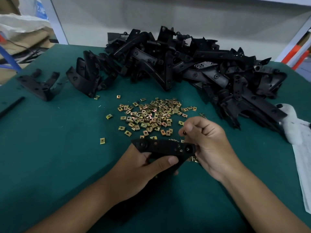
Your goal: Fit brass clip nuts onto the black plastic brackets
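Note:
My left hand (143, 167) grips a black plastic bracket (164, 147) from below, thumb laid across its near edge. The bracket lies flat, with a round hole at each end. My right hand (207, 143) is curled at the bracket's right end and pinches a small brass clip nut (184, 132) between thumb and forefinger, just above that end. More brass clip nuts (193, 159) show under the right palm. A loose heap of brass clip nuts (151, 115) lies on the green mat beyond both hands.
A big pile of black brackets (193, 64) fills the far and right side of the green table (58, 148). Two brackets (39, 84) lie apart at far left. A white cloth (292, 126) and paper sheet (304, 165) sit at the right edge.

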### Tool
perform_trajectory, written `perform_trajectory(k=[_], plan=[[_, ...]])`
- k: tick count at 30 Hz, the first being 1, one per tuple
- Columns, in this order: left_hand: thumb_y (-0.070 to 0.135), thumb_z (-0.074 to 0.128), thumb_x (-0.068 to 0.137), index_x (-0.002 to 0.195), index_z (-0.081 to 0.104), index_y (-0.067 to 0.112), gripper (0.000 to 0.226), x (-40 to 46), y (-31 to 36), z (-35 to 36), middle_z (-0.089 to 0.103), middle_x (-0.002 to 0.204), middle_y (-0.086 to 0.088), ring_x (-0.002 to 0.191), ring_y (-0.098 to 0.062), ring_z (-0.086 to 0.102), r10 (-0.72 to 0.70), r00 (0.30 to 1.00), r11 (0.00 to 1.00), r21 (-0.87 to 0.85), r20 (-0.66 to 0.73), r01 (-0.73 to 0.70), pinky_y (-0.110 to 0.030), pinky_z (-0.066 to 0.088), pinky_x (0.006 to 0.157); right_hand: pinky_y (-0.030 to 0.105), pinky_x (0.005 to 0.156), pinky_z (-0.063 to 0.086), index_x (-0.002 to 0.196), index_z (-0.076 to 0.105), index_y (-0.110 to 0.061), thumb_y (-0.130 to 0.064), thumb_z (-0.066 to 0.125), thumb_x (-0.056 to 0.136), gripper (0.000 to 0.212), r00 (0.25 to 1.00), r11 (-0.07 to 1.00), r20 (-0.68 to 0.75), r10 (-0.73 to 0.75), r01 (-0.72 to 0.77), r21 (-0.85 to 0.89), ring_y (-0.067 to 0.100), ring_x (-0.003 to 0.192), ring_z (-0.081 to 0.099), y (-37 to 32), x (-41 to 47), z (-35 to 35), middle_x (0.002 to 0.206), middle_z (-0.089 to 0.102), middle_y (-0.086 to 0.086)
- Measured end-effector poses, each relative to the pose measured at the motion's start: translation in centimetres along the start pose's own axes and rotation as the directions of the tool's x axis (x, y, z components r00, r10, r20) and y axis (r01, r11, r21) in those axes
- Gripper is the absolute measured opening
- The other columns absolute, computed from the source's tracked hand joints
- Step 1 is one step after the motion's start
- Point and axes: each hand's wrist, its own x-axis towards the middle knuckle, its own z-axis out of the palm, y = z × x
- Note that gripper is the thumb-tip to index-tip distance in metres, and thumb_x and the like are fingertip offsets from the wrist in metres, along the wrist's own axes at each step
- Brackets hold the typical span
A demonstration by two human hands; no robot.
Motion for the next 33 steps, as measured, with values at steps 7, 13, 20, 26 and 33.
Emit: perform_trajectory(k=[7, 13, 20, 26, 33], plan=[[0.053, 0.062, 0.093, 0.117, 0.070, 0.048, 0.025, 0.6, -1.0, -0.7, 0.076, 0.092, 0.005, 0.085, -0.020, 0.071, 0.118, 0.990, 0.936, 0.342, -0.084, -0.082, -0.042, 0.056, 0.073, 0.021, 0.062, 0.054, 0.084, 0.080, -0.025, -0.030, 0.083, 0.071, 0.014, 0.995, 0.994, 0.064, 0.081, -0.076, -0.078, 0.009, 0.075, 0.068, -0.4, -0.2, 0.6, 0.082, 0.074, 0.000], [0.058, 0.059, 0.092, 0.122, 0.063, 0.055, 0.030, 0.8, -1.3, -0.8, 0.076, 0.086, -0.002, 0.078, -0.028, 0.070, 0.181, 0.977, 0.903, 0.413, -0.115, -0.119, -0.045, 0.055, 0.068, 0.016, 0.061, 0.051, 0.081, 0.080, -0.024, -0.019, 0.076, 0.076, 0.008, 0.997, 0.992, 0.064, 0.042, -0.033, -0.123, 0.006, 0.067, 0.066, -0.4, -0.2, 0.4, 0.074, 0.073, -0.003], [0.051, 0.059, 0.095, 0.126, 0.059, 0.053, 0.032, 0.7, -1.3, -1.1, 0.069, 0.071, 0.008, 0.057, -0.015, 0.062, 0.236, 0.966, 0.856, 0.494, -0.107, -0.154, -0.038, 0.048, 0.054, 0.023, 0.072, 0.054, 0.083, 0.079, -0.026, -0.034, 0.080, 0.072, 0.014, 0.999, 0.977, 0.015, -0.034, 0.037, -0.211, 0.013, 0.079, 0.067, 0.2, -0.2, 0.5, 0.084, 0.076, 0.000], [0.053, 0.058, 0.095, 0.127, 0.057, 0.054, 0.032, 0.7, -1.4, -1.1, 0.069, 0.072, 0.007, 0.059, -0.015, 0.063, 0.237, 0.966, 0.852, 0.499, -0.103, -0.156, -0.039, 0.049, 0.054, 0.026, 0.074, 0.053, 0.084, 0.079, -0.028, -0.036, 0.079, 0.074, 0.013, 0.998, 0.965, 0.007, -0.067, 0.067, -0.254, 0.014, 0.080, 0.067, 0.3, -0.2, 0.5, 0.085, 0.076, 0.000], [0.048, 0.061, 0.096, 0.120, 0.067, 0.040, 0.027, 0.7, -1.8, -1.0, 0.068, 0.069, 0.006, 0.056, -0.015, 0.062, 0.234, 0.966, 0.853, 0.500, -0.106, -0.152, -0.036, 0.046, 0.052, 0.019, 0.069, 0.053, 0.081, 0.078, -0.028, -0.031, 0.081, 0.077, 0.006, 0.998, 0.944, 0.017, -0.059, 0.061, -0.325, 0.010, 0.074, 0.066, 0.4, -0.4, 0.6, 0.080, 0.075, -0.002]])
